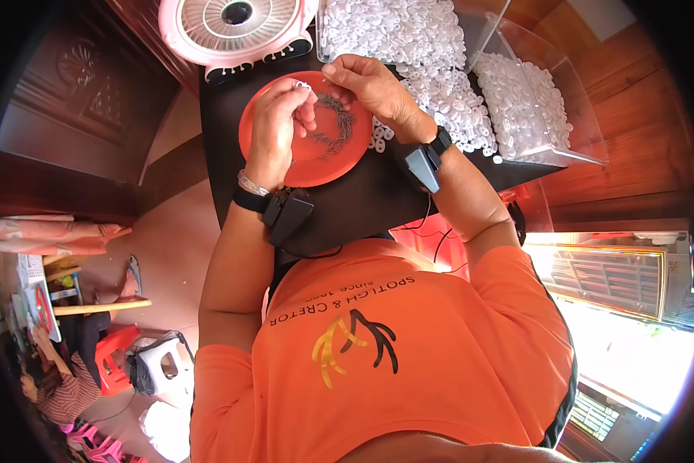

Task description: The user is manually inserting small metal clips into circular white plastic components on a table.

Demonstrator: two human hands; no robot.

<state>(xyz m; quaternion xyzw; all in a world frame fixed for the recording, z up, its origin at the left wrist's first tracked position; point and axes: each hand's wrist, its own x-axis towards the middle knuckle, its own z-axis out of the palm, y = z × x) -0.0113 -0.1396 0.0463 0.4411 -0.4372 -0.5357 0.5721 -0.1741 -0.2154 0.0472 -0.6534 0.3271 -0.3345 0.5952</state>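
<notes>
Over a round orange-red plate (285, 171), my left hand (276, 127) pinches a small white plastic piece (303, 85) between thumb and fingertips. My right hand (374, 91) is just right of it, above the plate's far right rim. Its thumb and index finger are pressed together, but whatever they hold is too small to make out. In the plate lies a loose curved heap of thin grey metal pins (339, 127), which look like small nails. Small white plastic pieces with holes (447, 104) are heaped on the black table (339, 212) beside my right wrist.
A pink fan (235, 31) stands at the far left of the table. Clear plastic bins hold more white pieces (389, 31) at the back and right (520, 100). Left on the floor are a red stool (115, 359), a white stool (162, 366) and another seated person (65, 386).
</notes>
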